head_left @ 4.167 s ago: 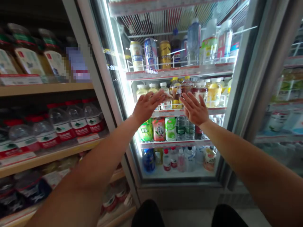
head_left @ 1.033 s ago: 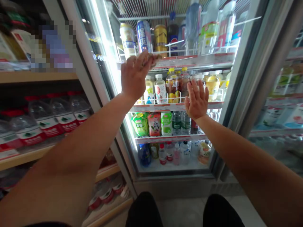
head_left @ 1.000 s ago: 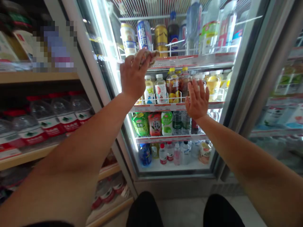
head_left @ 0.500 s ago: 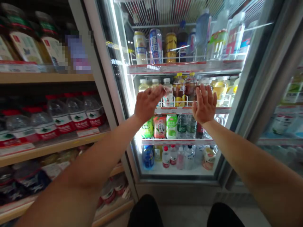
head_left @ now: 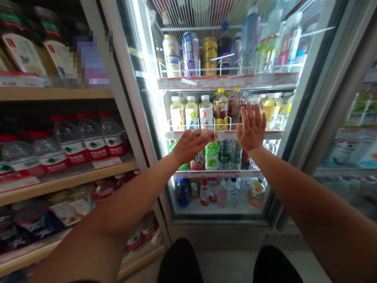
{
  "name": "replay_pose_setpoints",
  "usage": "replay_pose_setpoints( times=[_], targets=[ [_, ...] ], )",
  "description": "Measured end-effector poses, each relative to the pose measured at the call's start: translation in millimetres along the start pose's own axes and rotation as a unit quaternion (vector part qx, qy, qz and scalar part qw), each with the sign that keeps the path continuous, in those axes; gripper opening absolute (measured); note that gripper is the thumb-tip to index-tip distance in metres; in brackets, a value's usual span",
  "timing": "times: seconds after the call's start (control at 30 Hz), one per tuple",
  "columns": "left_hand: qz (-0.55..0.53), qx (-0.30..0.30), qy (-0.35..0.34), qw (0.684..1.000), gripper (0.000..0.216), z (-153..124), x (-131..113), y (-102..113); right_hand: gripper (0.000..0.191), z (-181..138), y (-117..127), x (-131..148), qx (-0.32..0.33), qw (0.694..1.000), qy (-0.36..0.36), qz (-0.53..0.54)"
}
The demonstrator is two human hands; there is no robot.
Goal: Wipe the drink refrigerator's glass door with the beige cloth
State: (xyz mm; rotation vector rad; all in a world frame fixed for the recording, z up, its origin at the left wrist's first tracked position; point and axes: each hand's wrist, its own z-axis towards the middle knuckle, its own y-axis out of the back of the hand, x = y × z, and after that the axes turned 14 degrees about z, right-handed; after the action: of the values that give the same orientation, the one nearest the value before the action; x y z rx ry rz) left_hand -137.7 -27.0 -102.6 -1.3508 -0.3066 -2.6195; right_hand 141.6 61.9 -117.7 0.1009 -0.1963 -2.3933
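Note:
My left hand (head_left: 196, 144) hangs in front of a drinks fridge (head_left: 218, 221), fingers stretched out to the right and nothing held. Behind it are a green carton-like drink (head_left: 211, 156) and a partly hidden red one. My right hand (head_left: 251, 127) is raised with fingers spread, palm toward the fridge and empty. Nearest behind it stand dark tea bottles with yellow caps (head_left: 235, 104) and a pale yellow bottle (head_left: 271, 112). I cannot tell whether either hand touches the glass. White-capped bottles (head_left: 206, 112) stand above my left hand.
Cans (head_left: 191, 54) and tall bottles fill the fridge's top shelf; small bottles (head_left: 204, 193) stand at its bottom. To the left, wooden shelves (head_left: 59, 188) carry red-capped water bottles (head_left: 73, 137). Another glass-fronted cooler (head_left: 350, 153) stands at the right. My knees (head_left: 180, 261) show below.
My left hand has dropped lower and a little to the right, uncovering the white-capped bottles. The right hand stays nearly in place. The whole view has shifted slightly.

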Motion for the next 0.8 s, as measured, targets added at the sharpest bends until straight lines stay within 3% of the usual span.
replay_pose_setpoints(
  times=[0.03,0.1,0.13,0.27,0.33,0.4,0.47,0.53,0.63,0.7,0.73,0.8],
  targets=[
    [-0.026,0.005,-0.072,0.997,0.038,-6,-12,0,0.065,1,1,1,0.008,1.000,-0.011,-0.002],
    [-0.042,0.018,-0.122,0.992,0.038,-14,-22,0,0.063,2,2,4,0.016,1.000,-0.019,-0.010],
    [-0.034,0.015,-0.097,0.995,0.040,-14,-22,0,0.063,2,3,5,0.018,1.000,-0.020,-0.014],
    [0.031,-0.028,0.135,0.990,0.045,-11,-12,-5,0.062,3,4,6,0.018,0.999,-0.021,-0.021],
    [0.033,-0.035,0.154,0.987,0.044,-17,-22,-7,0.062,3,4,6,0.023,0.999,-0.023,-0.018],
    [-0.004,-0.029,0.037,0.999,0.042,-30,-41,-9,0.063,3,3,6,0.029,0.999,-0.023,-0.016],
    [-0.057,-0.020,-0.114,0.992,0.041,-41,-54,-10,0.062,3,3,5,0.029,0.999,-0.024,-0.019],
    [-0.071,-0.026,-0.153,0.985,0.041,-42,-52,-11,0.062,3,3,4,0.025,0.999,-0.024,-0.024],
    [-0.015,-0.043,0.009,0.999,0.045,-31,-31,-11,0.061,2,3,4,0.014,0.999,-0.011,-0.030],
    [0.018,-0.043,0.121,0.992,0.045,-24,-21,-10,0.061,2,3,5,0.012,0.999,-0.010,-0.030],
    [0.023,-0.044,0.143,0.988,0.044,-24,-22,-9,0.061,2,3,5,0.015,0.999,-0.013,-0.028],
    [0.005,-0.058,0.076,0.995,0.041,-31,-30,-6,0.062,3,4,7,0.024,0.999,-0.022,-0.020]
  ],
)
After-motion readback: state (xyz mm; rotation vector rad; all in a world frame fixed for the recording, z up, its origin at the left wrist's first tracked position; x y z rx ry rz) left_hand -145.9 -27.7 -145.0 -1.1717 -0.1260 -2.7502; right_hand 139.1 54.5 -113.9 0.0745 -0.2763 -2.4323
